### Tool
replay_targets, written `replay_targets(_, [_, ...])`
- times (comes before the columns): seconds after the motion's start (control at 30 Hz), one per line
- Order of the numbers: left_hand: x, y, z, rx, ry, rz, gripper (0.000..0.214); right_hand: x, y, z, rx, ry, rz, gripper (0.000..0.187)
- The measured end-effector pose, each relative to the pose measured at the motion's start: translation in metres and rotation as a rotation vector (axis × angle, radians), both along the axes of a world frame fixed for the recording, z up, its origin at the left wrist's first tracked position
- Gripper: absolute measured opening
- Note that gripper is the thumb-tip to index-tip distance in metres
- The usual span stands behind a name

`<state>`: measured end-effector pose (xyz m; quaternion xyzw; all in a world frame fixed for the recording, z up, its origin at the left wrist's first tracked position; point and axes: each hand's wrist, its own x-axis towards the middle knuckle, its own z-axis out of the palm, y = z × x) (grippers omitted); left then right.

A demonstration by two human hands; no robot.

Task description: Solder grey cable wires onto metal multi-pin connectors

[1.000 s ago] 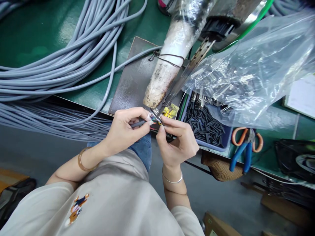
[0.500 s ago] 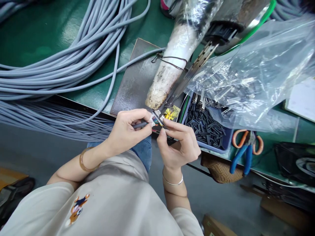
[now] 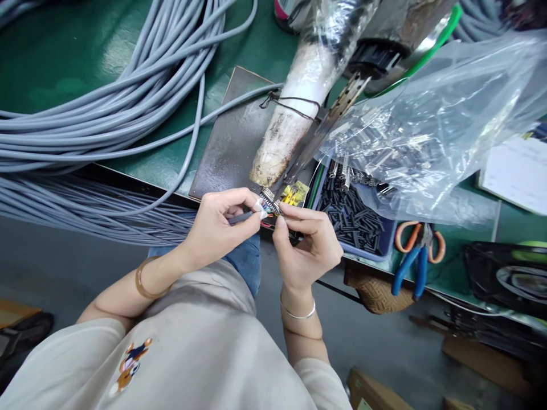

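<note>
Left hand [image 3: 213,225]: I see its fingers pinched tight on the grey cable end [image 3: 239,217], thumb on top.
Right hand [image 3: 310,247]: I see thumb and forefinger closed narrow on the small metal connector [image 3: 270,200], tip to tip with the left fingers.
Coloured wires [image 3: 267,212]: short strands between the two sets of fingertips, too fine for me to tell apart.
Wrapped tool [image 3: 294,108]: its lower end sits just beyond the fingertips.
Blue tray [image 3: 387,242]: on the counter [image 3: 64,51], near the right fingers, holding black sleeves.
Pliers [image 3: 416,256]: further right, past the tray.
Grey cable coils [image 3: 106,114]: well beyond the left fingers.
</note>
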<state>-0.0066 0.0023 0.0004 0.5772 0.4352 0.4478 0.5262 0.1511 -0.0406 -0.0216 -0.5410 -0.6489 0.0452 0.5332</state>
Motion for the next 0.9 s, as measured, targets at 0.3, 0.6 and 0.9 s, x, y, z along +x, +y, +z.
replay_targets(0.3, [0.0013, -0.0001, -0.003, 0.095, 0.065, -0.007, 0.01, -0.0007, 0.0025, 0.002, 0.025, -0.055, -0.028, 0.02])
replay_targets(0.6, [-0.0011, 0.0027, 0.0015, 0.253, 0.08, -0.002, 0.012, -0.0006, 0.0036, 0.0084, 0.03, -0.088, -0.034, 0.02])
replay_targets(0.9, [-0.0027, 0.0011, 0.0006, 0.183, 0.123, -0.046, 0.011, 0.0012, -0.0016, 0.0035, 0.028, -0.117, -0.015, 0.021])
